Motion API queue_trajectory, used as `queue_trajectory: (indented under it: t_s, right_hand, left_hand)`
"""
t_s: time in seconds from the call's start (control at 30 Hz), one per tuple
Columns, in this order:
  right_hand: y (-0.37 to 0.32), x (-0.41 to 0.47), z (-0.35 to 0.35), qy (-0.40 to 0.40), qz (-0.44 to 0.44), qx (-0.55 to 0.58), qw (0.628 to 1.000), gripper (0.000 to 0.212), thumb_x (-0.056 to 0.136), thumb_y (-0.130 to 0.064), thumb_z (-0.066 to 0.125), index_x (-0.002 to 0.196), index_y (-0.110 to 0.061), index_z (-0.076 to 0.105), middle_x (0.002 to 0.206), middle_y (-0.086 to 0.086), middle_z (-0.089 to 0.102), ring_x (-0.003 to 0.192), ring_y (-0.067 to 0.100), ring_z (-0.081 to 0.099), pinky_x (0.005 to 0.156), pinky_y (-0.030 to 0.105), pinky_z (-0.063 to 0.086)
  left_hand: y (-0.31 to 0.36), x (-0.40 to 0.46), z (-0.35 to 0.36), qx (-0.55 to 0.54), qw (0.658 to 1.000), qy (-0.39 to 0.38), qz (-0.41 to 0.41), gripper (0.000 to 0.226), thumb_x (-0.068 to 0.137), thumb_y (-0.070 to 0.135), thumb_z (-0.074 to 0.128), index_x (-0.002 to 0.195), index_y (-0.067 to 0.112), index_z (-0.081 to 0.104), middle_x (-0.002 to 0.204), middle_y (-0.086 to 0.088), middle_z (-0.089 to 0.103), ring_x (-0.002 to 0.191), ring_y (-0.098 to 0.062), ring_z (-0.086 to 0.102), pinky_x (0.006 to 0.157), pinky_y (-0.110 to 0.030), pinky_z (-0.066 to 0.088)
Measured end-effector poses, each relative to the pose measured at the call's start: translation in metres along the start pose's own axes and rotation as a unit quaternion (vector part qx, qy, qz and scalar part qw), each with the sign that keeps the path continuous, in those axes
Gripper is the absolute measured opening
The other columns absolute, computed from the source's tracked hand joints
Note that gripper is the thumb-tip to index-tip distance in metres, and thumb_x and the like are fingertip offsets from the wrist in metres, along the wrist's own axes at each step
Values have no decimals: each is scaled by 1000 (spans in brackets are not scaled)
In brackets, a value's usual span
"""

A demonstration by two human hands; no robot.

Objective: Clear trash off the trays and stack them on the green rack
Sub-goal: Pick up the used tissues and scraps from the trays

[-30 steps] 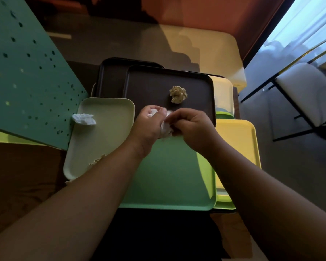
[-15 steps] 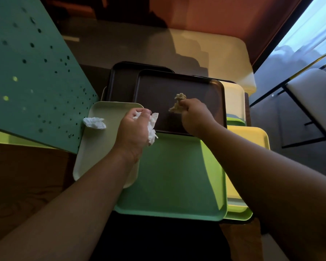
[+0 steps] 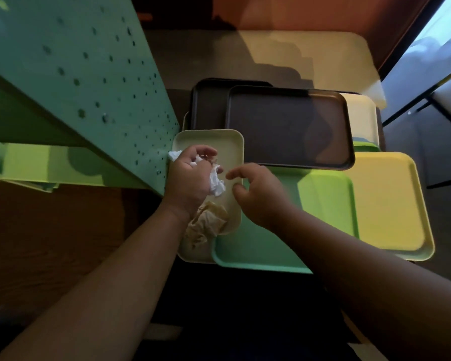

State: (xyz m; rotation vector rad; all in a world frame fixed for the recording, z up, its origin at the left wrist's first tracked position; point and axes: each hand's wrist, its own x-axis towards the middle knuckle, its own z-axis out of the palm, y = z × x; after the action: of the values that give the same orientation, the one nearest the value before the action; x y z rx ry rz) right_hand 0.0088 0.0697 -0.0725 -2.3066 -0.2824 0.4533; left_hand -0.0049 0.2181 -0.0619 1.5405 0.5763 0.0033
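Nearest, a beige crumpled napkin (image 3: 206, 225) lies on the pale green tray (image 3: 232, 142), just under the left wrist. Above it the left hand (image 3: 188, 178) is closed around white crumpled tissue (image 3: 216, 183), a wad hanging out on the thumb side. The right hand (image 3: 258, 194) hovers just beside it, fingers curled open, its grip empty. Another white scrap (image 3: 174, 155) peeks out left of the knuckles. Beyond lie the green tray (image 3: 323, 194), yellow tray (image 3: 388, 201) and dark trays (image 3: 289, 126). The green rack (image 3: 84, 82) stands at left.
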Motion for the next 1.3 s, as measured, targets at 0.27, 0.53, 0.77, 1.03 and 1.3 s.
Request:
queue_trajectory:
  t_s: [0.27, 0.53, 0.77, 1.03, 1.3]
  right_hand:
    - [-5, -19, 59, -79, -188, -302, 931, 22, 84, -42, 59, 88, -26, 74, 97, 1, 69, 109, 33, 56, 106, 52, 33]
    - [-43, -13, 43, 5, 29, 129, 991, 14, 91, -9, 63, 94, -20, 71, 70, -8, 66, 52, -4, 55, 52, 14, 42]
    - [-70, -19, 47, -12, 105, 400, 910, 25, 94, 8, 55, 88, -9, 72, 67, 5, 68, 51, 9, 58, 50, 21, 51]
    - [-65, -13, 50, -34, 110, 398, 910, 27, 99, -4, 50, 90, -12, 75, 88, 5, 74, 77, 17, 67, 66, 24, 53]
    - [-59, 64, 55, -43, -33, -107, 993, 45, 95, -21, 61, 139, -32, 57, 152, 3, 41, 133, 25, 43, 104, 36, 41]
  left_hand:
    - [-11, -23, -47, 126, 989, -39, 68, 21, 72, 5, 53, 68, 20, 66, 70, -20, 66, 64, -38, 62, 58, -45, 53]
    - [-32, -27, -70, 193, 978, -70, -28, 19, 96, 37, 56, 101, 22, 66, 89, -1, 73, 83, -19, 69, 77, -34, 56]
    - [-17, -36, -65, -231, 926, -154, -254, 52, 97, 51, 50, 114, 4, 64, 83, -16, 72, 66, -27, 68, 59, -32, 55]
    - [-20, -31, -70, -234, 947, -86, -202, 24, 100, 21, 54, 115, 2, 56, 87, -18, 64, 67, -27, 65, 54, -33, 55]
    - [-25, -23, -83, -132, 974, -127, -137, 27, 94, -9, 50, 95, 10, 68, 70, -5, 67, 60, -15, 62, 61, -29, 52]
